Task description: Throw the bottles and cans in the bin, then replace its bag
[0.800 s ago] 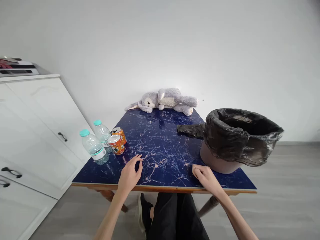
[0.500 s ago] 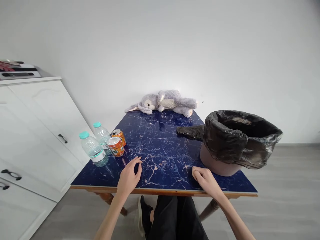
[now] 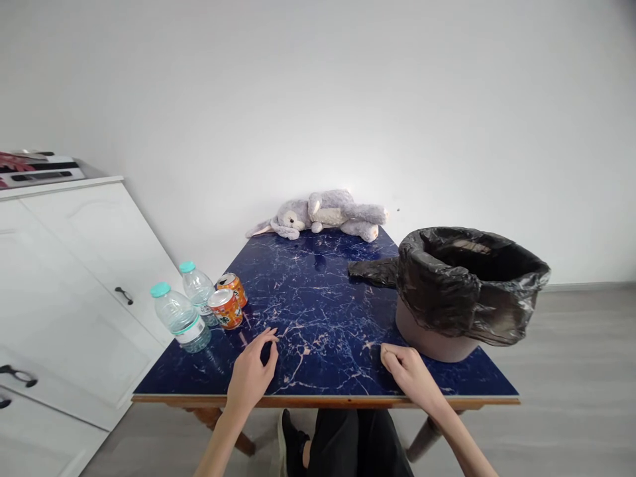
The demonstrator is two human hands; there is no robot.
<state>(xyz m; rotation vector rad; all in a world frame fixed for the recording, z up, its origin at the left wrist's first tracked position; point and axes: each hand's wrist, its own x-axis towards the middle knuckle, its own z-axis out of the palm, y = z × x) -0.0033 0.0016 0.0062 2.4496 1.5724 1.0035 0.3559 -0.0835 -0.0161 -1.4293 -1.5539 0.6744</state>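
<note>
My left hand rests on the dark blue marbled table, fingers loosely curved with the tips on the top, holding nothing. Just up and left of it stand two orange drink cans and two clear water bottles with teal caps. My right hand lies near the front edge, fingers curled into a loose fist with nothing seen in them. It sits just before a pink bin lined with a black bag.
A grey plush rabbit lies at the table's far end against the white wall. A loose black bag lies beside the bin. A white cabinet stands to the left. My dark-trousered legs show under the table.
The view has tilted upward, so the table and everything on it sits lower in the picture. Both hands keep their places on the table top.
</note>
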